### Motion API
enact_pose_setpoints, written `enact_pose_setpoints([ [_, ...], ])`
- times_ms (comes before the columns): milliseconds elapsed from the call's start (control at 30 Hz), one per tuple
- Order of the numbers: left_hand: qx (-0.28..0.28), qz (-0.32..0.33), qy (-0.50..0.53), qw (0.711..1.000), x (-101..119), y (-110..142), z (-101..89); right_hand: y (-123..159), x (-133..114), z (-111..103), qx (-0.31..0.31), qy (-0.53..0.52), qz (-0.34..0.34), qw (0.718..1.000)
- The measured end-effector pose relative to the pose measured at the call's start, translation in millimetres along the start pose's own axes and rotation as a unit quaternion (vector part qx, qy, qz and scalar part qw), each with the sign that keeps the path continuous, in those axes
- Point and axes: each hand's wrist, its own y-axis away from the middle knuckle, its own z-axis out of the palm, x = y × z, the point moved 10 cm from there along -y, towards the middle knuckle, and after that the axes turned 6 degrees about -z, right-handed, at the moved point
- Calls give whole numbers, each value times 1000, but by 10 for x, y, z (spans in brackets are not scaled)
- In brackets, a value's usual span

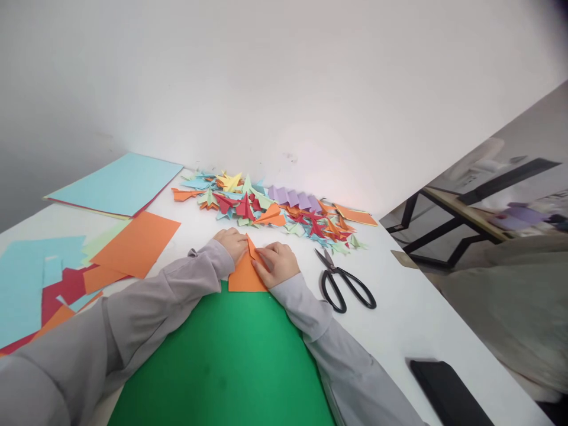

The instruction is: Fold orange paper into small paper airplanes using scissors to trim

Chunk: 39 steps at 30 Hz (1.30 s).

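Observation:
Between my hands an orange sheet of paper (pixel 246 279) lies on the white table, its top folded to a point and its lower edge over a green sheet (pixel 217 355). My left hand (pixel 231 244) is closed at the paper's upper left edge, its fingertips pressed on the paper and partly hidden. On the right side, my right hand (pixel 280 263) pinches the folded flap between thumb and fingers. Just beyond my hands is a pile of small folded paper planes (pixel 244 204) in several colours. Black-handled scissors (pixel 339 278) lie open to the right of my right hand.
Light blue sheets (pixel 119 183) are stacked at the back left. Orange sheets (pixel 142 242) and coloured scraps (pixel 73 284) lie left of my arm. A black flat object (pixel 448 390) rests near the right table edge. A person's clothed body (pixel 501 302) is beyond it.

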Motion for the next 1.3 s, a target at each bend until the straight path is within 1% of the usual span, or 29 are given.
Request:
enact_pose_setpoints([
  [67,-13,-6,-21,1000,16,4,-7,15,-55,-2,-3,11,-29,1000],
  [200,-13,-10,-49,999,39,-1,5,19,-187,4,-15,41,-89,995],
  [333,-13,-8,-56,998,55,-7,51,15,-242,22,-18,72,-108,991],
  [467,-13,1,-66,998,68,-5,83,18,-286,83,-27,69,-128,989],
  [700,-7,-2,-67,998,65,-7,80,24,-380,101,-29,97,-176,979],
  [833,6,0,-59,998,72,5,46,27,-370,110,-38,91,-176,979],
  [933,18,2,-62,998,75,19,20,22,-391,92,-31,85,-178,980],
  [1067,5,4,-70,998,73,25,35,1,-417,99,-41,72,-174,981],
  [1233,5,0,-74,997,72,25,6,-19,-413,118,-58,62,-168,982],
  [1300,-6,6,-75,997,87,23,12,-17,-403,130,-65,65,-165,982],
])
